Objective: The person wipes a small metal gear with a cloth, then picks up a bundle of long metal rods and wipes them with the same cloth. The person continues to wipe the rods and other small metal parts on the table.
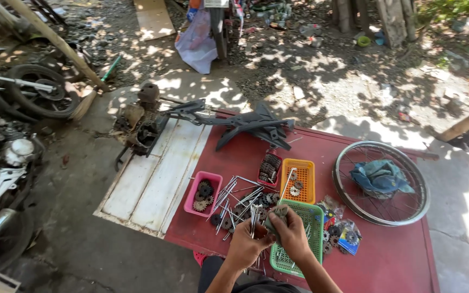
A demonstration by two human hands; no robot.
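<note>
My left hand (246, 244) grips a bundle of thin metal spokes (254, 221) held upright over the red table (386, 255). Close beside it, my right hand (290, 232) clutches a greyish rag (276, 216) pressed against the spokes. Loose spokes (234, 195) and small sprockets (264, 201) lie scattered on the table just beyond my hands. A green basket (315, 217) sits under my right hand, an orange basket (299, 179) behind it, and a pink tub of sprockets (203, 192) to the left.
A spoked wheel rim (382, 182) with a blue cloth (380, 176) lies at the table's right. A black motorcycle frame part (245, 126) rests at the far edge. An engine (137, 122) sits on a white board (153, 179). Motorcycles (6, 135) stand at left.
</note>
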